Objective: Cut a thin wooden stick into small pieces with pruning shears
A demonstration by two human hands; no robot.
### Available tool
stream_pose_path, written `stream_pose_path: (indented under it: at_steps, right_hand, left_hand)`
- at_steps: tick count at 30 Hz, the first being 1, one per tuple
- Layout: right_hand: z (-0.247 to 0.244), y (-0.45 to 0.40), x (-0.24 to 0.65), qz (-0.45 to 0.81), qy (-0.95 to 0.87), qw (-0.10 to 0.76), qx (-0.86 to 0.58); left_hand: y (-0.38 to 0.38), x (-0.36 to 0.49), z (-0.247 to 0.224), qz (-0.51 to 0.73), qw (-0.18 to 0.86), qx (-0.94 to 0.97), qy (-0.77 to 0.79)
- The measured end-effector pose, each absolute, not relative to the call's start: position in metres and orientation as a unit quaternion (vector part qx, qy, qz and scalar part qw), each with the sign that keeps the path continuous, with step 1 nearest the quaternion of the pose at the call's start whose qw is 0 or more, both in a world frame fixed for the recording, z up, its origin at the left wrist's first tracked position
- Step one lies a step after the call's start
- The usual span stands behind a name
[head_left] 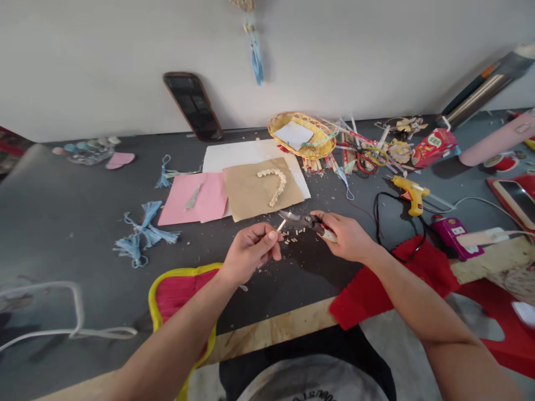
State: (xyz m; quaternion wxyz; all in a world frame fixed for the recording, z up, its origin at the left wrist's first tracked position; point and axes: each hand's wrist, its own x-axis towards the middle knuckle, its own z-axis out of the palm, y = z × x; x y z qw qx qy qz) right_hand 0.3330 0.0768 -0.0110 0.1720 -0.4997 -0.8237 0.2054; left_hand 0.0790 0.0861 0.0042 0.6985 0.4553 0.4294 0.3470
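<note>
So the left hand is pinching a thin pale stick above the tabletop, its long axis slanting away and rightward to the business end of the pruning shears, which the right hand grips by the handles.

2 hands; 1 pruner; 1 bskt; 1 glue gun.

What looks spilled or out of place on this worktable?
Small pale pieces lie loose on the grey table near the cutters, scattered rather than gathered in a container, so that patch looks untidy.
</note>
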Motion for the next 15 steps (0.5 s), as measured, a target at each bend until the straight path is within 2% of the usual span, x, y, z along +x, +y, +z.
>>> stream_pose_path:
  at_steps: [6, 15]
  right_hand:
    - [-0.0142, 0.0824, 0.3343, 0.182, -0.816, 0.17, -0.522]
    - [-0.0136, 0.0852, 0.3395, 0.176, -0.838, 0.161, -0.49]
  left_hand:
    - [0.0882, 0.0809, 0.0011, 0.352, 0.67, 0.478, 0.446]
    - [0.0907, 0.0755, 0.0107, 0.258, 0.783, 0.401, 0.4]
